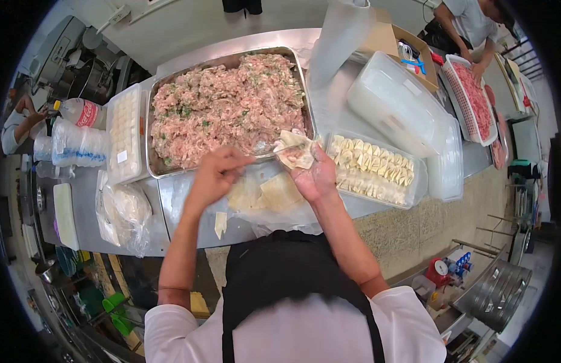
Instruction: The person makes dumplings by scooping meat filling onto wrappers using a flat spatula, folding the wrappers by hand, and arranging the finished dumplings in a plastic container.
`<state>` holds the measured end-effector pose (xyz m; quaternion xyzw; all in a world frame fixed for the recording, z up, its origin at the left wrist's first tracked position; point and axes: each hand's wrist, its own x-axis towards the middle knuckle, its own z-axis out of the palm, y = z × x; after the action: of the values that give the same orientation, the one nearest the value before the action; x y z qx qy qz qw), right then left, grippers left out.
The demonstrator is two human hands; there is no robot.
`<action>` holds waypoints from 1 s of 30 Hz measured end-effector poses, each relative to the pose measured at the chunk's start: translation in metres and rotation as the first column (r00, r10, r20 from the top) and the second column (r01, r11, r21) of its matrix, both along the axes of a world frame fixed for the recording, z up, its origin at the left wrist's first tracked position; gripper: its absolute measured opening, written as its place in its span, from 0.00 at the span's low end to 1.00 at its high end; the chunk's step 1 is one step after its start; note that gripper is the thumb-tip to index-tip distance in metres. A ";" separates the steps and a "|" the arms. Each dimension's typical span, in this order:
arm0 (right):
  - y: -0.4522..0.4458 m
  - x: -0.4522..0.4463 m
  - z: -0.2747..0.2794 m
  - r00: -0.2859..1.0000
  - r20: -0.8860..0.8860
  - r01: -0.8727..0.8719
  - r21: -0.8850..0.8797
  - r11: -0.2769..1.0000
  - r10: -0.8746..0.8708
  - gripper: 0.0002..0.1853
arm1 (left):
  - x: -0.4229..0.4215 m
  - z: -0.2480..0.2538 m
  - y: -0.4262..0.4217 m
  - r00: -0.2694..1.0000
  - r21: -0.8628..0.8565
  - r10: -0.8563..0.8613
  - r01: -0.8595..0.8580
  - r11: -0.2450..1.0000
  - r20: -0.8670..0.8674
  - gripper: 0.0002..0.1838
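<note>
My right hand (pixel 317 176) holds a square dumpling wrapper (pixel 300 158) across its fingers, with a little pink meat filling on it. To its left, my left hand (pixel 218 172) is closed and partly blurred, apparently on a thin stick-like utensil that points toward the wrapper. Beyond both hands stands a large metal tray (pixel 152 130) heaped with minced meat (pixel 226 109) flecked with green. Flat wrappers (pixel 274 192) lie between my forearms, near the table edge. Right of my right hand, folded dumplings (pixel 371 160) sit in rows in a clear plastic container (pixel 418 181).
Stacked plastic containers (pixel 395 100) and a plastic roll (pixel 341 39) stand at the right. To the left are a lidded box (pixel 124 130), a bagged dough-like bundle (pixel 126 206) and a cola bottle (pixel 80 113). A person (pixel 468 27) works at a basket of meat (pixel 468 97).
</note>
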<state>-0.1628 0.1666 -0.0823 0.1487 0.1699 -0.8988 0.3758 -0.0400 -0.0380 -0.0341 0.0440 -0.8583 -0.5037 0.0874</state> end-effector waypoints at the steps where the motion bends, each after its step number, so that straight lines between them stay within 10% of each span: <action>1: -0.001 0.001 0.002 1.000 -0.010 -0.013 -0.052 0.999 0.013 0.27 | 0.003 -0.012 0.009 1.000 -0.001 0.001 -0.001 1.000 -0.001 0.19; 4: -0.006 -0.008 -0.011 0.996 0.041 0.083 0.049 0.995 -0.085 0.27 | 0.018 -0.009 0.026 0.994 -0.243 0.009 0.018 0.970 0.108 0.19; 9: -0.005 -0.003 -0.006 0.990 -0.003 0.136 0.235 0.962 -0.139 0.26 | 0.019 0.018 0.046 0.990 -0.125 0.136 -0.139 0.982 -0.027 0.20; 12: -0.003 -0.005 -0.001 0.994 -0.035 0.109 0.191 0.976 -0.104 0.26 | 0.018 -0.008 0.034 0.992 -0.251 -0.058 0.086 0.964 0.116 0.27; 19: 0.027 -0.022 -0.014 0.962 -0.147 0.261 0.256 0.931 -0.229 0.26 | 0.001 0.011 -0.046 0.900 -0.692 0.250 0.075 0.718 0.357 0.22; 23: 0.019 -0.018 -0.010 0.971 -0.118 0.230 0.248 0.941 -0.207 0.26 | -0.022 -0.026 -0.046 0.884 -0.686 0.270 0.074 0.724 0.381 0.18; 27: 0.026 -0.018 -0.013 0.969 -0.147 0.230 0.256 0.939 -0.198 0.27 | -0.025 -0.009 -0.039 0.947 -0.591 -0.065 0.250 0.767 0.316 0.19; 30: 0.026 -0.016 -0.009 0.968 -0.166 0.227 0.260 0.938 -0.188 0.27 | -0.025 0.028 -0.035 0.965 -0.280 -0.123 0.187 0.941 0.231 0.25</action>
<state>-0.1792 0.1930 -0.0911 0.1540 0.3032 -0.9088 0.2415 -0.0649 -0.0733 -0.0060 0.0150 -0.9299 -0.3656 -0.0381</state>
